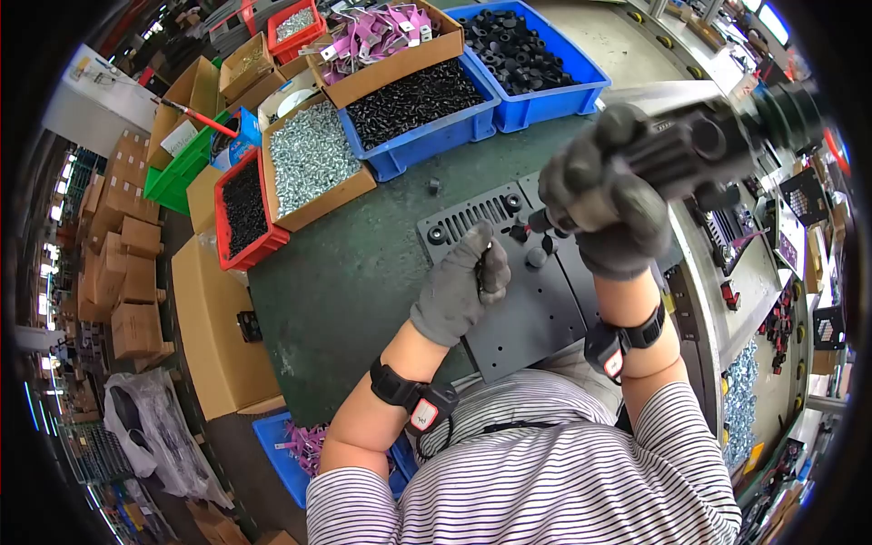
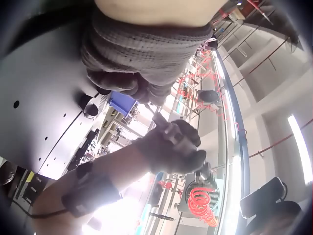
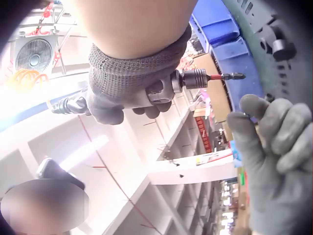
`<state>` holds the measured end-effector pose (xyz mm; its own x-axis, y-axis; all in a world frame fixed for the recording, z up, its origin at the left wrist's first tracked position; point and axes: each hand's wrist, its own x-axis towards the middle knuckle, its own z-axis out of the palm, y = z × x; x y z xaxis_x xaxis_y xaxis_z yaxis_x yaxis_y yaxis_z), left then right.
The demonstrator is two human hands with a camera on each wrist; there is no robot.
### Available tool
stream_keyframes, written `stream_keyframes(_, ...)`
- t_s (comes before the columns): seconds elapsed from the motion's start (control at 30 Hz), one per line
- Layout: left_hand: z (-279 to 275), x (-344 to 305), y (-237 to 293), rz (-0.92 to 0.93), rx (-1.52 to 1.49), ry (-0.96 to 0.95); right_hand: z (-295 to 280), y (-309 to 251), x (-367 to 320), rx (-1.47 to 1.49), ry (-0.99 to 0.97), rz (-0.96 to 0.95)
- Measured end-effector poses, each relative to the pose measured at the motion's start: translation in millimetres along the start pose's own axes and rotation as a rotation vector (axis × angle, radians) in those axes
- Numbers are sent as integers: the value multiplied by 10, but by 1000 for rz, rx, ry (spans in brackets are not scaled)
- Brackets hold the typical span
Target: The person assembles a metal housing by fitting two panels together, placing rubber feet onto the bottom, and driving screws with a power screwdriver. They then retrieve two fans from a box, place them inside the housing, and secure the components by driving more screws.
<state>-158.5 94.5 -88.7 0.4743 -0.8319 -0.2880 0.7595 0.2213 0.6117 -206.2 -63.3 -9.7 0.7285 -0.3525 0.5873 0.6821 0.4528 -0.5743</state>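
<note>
My gloved right hand (image 1: pixel 610 195) grips a pneumatic screwdriver (image 1: pixel 690 145), raised above the right side of the bench. The screwdriver's red-and-dark bit (image 3: pixel 227 77) points out past the glove in the right wrist view. Over the dark metal panel (image 1: pixel 527 318), my gloved left hand (image 1: pixel 463 282) has its fingers curled, thumb against index finger, pinching a small dark piece (image 1: pixel 484 259); its kind is mostly hidden. Round black feet (image 1: pixel 437 234) sit near the panel's slotted end, and a loose-looking black foot (image 1: pixel 537 257) stands beside the left hand.
Behind the panel stand blue bins of black screws (image 1: pixel 413 109) and black feet (image 1: pixel 518 54). A carton of silver screws (image 1: pixel 313 154) and a red bin of dark screws (image 1: pixel 245 209) line the left. Purple brackets (image 1: pixel 381 36) fill a box at the back. Shelving equipment stands right.
</note>
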Motion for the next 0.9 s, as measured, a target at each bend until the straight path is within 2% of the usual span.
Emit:
stream_keyframes(0.03,34,-11,-9,-2,2,-4,14,-65,-36,9,-34,-15)
stream_keyframes(0.1,92,-20,-35,-99,-100,-183,83,-137,-85,-31,-26,-31)
stream_keyframes(0.2,126,-21,-87,-157,-153,-241,168,-232,-151,-57,3,-43)
stream_keyframes(0.43,268,-17,-179,-204,-171,-169,126,-308,-266,-50,10,-72)
stream_keyframes(0.5,231,25,-219,-263,-199,-304,87,-320,-292,-67,14,-73)
stream_keyframes(0.53,231,17,-222,-268,-194,-302,61,-323,-296,-11,-63,-74)
stream_keyframes(0.57,239,-11,-219,-258,-90,-274,34,-332,-301,44,-138,-76)
stream_keyframes(0.63,294,-20,-209,-259,26,-249,-14,-406,-309,34,-139,-90)
stream_keyframes(0.7,397,25,-158,393,1079,135,-42,-482,-312,5,49,-65)
stream_keyframes(0.73,436,50,-59,394,1092,122,-137,-480,-327,-22,108,-85)
stream_keyframes(0.77,471,99,96,359,1332,163,-157,-507,-330,-86,199,-103)
stream_keyframes(0.8,508,170,208,321,1570,206,-251,-533,-330,-16,235,-108)
stream_keyframes(0.83,495,264,235,325,1580,196,-329,-544,-330,53,271,-109)
stream_keyframes(0.9,449,455,279,369,1927,235,-399,-528,-337,60,281,-83)
